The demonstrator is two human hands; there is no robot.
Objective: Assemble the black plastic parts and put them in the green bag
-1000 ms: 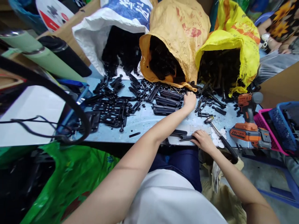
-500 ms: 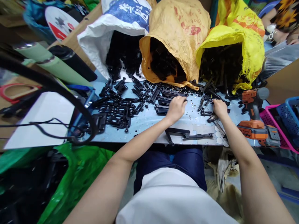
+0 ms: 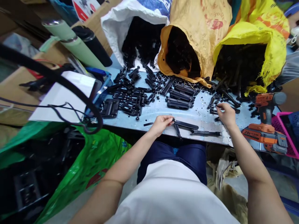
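My left hand (image 3: 161, 125) is at the table's front edge, thumb and fingers pinched on the joint end of a black hinged bar (image 3: 187, 124). The bar's two arms spread apart in a V on the table. Just right of it lies a dark open-end wrench (image 3: 205, 133). Over the small black parts on the right, my right hand (image 3: 226, 115) has its fingertips closed together; a tiny dark piece may be between them, too small to name. Several folded black bars (image 3: 179, 103) lie stacked in a row between and beyond my hands.
An orange cordless drill (image 3: 263, 124) stands at the right beside a pink basket (image 3: 287, 137). White (image 3: 112, 31), orange (image 3: 210, 40) and yellow (image 3: 275, 53) sacks spill black parts along the back. A black cable (image 3: 70, 90) arches at left, above a green bag (image 3: 98, 155).
My left hand has moved from the stacked bars toward the front edge and taken hold of the hinged bar. My right hand stays over the small parts. The view has shifted.
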